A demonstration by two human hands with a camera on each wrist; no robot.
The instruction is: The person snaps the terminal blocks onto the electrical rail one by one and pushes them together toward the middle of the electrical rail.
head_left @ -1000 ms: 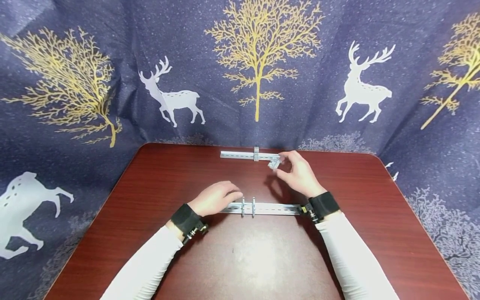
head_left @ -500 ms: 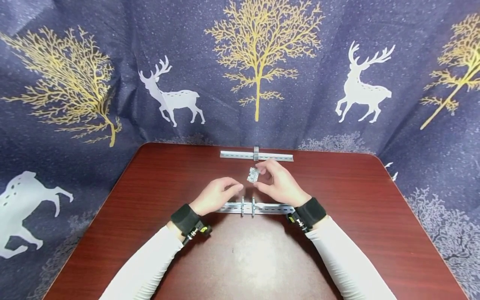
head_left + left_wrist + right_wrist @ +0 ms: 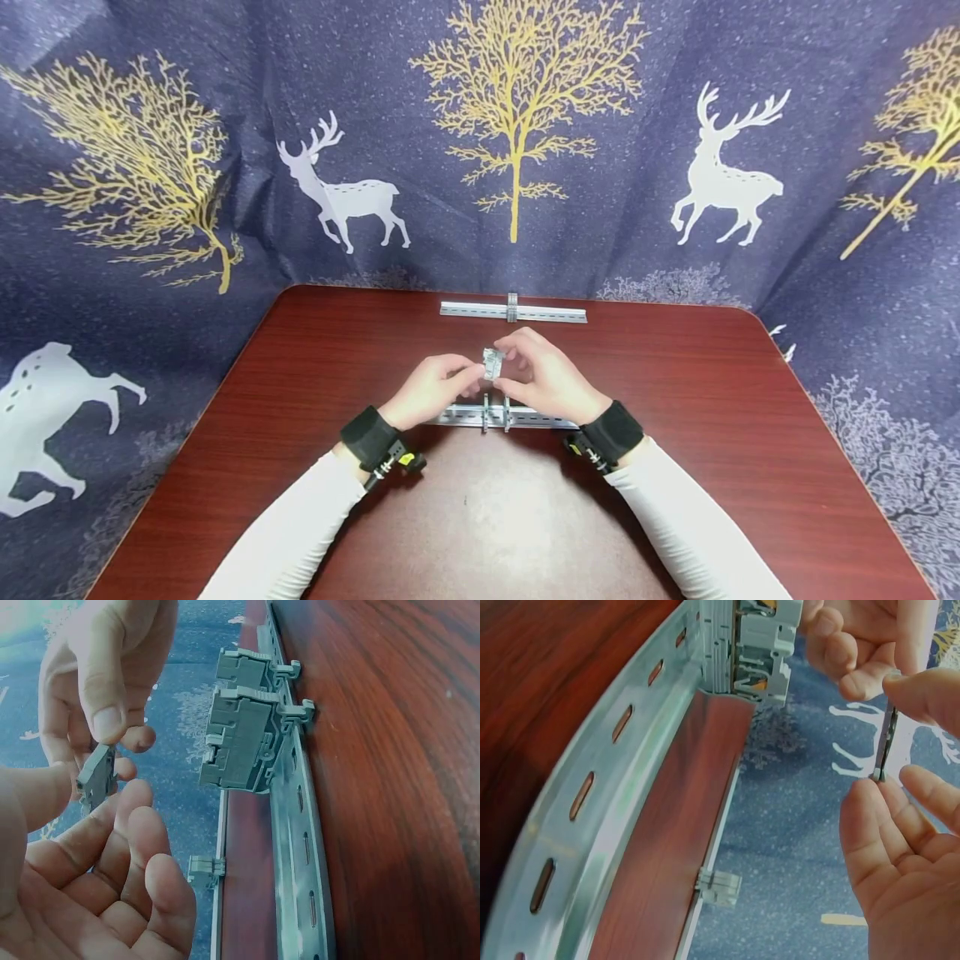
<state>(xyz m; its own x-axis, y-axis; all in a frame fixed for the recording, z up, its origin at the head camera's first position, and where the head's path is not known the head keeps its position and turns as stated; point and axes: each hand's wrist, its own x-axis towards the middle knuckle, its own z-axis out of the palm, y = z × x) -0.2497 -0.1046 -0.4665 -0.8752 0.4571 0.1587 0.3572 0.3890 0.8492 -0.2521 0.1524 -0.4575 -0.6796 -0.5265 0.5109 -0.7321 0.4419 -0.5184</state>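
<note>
A small grey terminal block [image 3: 492, 363] is held up over the table between both hands. My right hand [image 3: 551, 377] pinches it, thumb on one edge and fingertips on the opposite edge in the right wrist view. My left hand [image 3: 429, 393] meets it from the other side. In the left wrist view, the left thumb and index finger close on the block [image 3: 96, 776]. Below the hands lies a slotted metal DIN rail [image 3: 543, 418], partly covered by them. Two upright terminal blocks, one on the left [image 3: 485, 413] and one on the right [image 3: 507, 415], are mounted on it, slightly apart.
A second DIN rail [image 3: 472, 310] lies along the table's far edge, with a tight cluster of terminal blocks [image 3: 512, 307] near its middle. The reddish-brown table [image 3: 337, 342] ends at a dark blue curtain [image 3: 600, 217] printed with deer and trees.
My right hand has brought the terminal block from beside the far rail leftward and nearer, turning it more upright. My left hand has lifted slightly off the near rail and met the block.
</note>
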